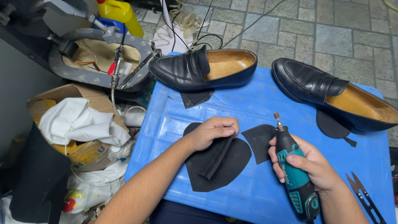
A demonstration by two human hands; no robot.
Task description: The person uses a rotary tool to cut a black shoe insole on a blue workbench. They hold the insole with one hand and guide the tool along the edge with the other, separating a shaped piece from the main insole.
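Nearest you, your right hand is wrapped tight round the teal rotary tool, its little grinding bit pointing up and away from you. That thing looks stubby and solid, so the full fist on the fat middle of the body seems the right hold. Off to the right, a pair of thread snips lies on the blue plastic table.

Your left hand is curled down on a narrow black rubber strip, fingertips pinning its far end onto the big rounded black sole piece under it. Both look thin, light and floppy, probably grippy rather than slick, so I'd pin them flat close to wherever you work or they'll flap. A smaller black cutout sits just right of that hand.

Further out, two black loafers: the left shoe and the right shoe, each resting on another black cutout.
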